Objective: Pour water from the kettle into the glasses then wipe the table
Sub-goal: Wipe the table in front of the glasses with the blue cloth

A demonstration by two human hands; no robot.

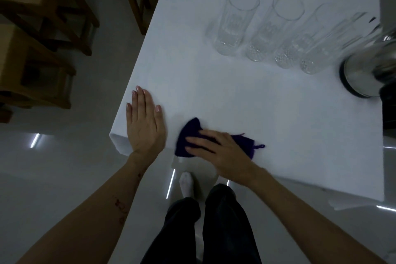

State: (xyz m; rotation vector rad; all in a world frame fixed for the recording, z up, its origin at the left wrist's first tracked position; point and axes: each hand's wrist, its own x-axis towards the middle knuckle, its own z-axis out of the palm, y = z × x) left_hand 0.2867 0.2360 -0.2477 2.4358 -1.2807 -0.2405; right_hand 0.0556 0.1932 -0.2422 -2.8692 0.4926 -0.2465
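Note:
A dark purple cloth (188,133) lies on the white table (246,103) near its front edge. My right hand (222,152) presses down on the cloth, fingers spread over it. My left hand (145,122) rests flat on the table's near left corner, palm down, holding nothing. Several tall clear glasses (237,19) stand in a row at the back. A shiny steel kettle (368,70) stands at the far right, partly cut off by the frame edge.
Wooden chairs (42,34) stand on the grey floor to the left of the table. My legs and a white sock (186,184) show below the table's front edge. A dark object (389,109) sits at the right edge behind the kettle.

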